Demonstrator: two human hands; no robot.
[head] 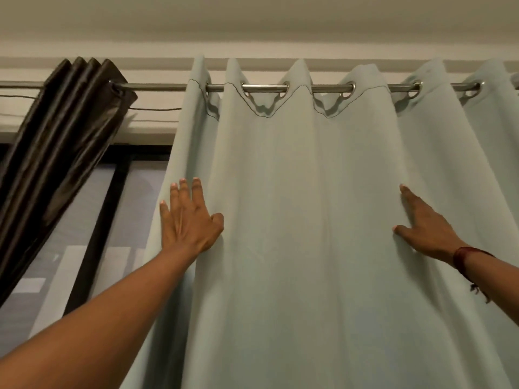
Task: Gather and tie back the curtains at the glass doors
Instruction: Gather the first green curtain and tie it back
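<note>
**Position of the work.** The pale curtain (309,220) hung spread along the rod (264,87) on metal eyelets (351,87), covering the centre and right of the view. The dark curtain (64,130) was bunched at the left end of the rod and slanted down to the left. The glass door (134,206) showed between the 2 curtains.

**Hands.** The left hand (191,223) lay flat on the pale curtain just inside its left edge. Its 4 fingers (196,192) were straight and slightly spread, and the thumb was bent into the cloth. The right hand (424,234) touched the same panel well to the right. Its forefinger (410,200) and thumb were extended, but a fold hid the other fingers, so whether it held cloth could not be told. A dark red thread band (460,256) circled the right wrist.

**Step in hand (judged).** Gathering of the pale panel appeared to be at its start, with no pleats collected yet.

1. Close the left hand on the leading edge rather than push with a flat palm.
2. Draw the edge along the rod so that the eyelets slide and stack evenly.
3. Pull sideways, not down, since a downward load would probably strain the rod.
4. Collect the folds lower down before tying.

**Markings.** No brand, label or legible writing was visible, and no tie-back was in view.
</note>
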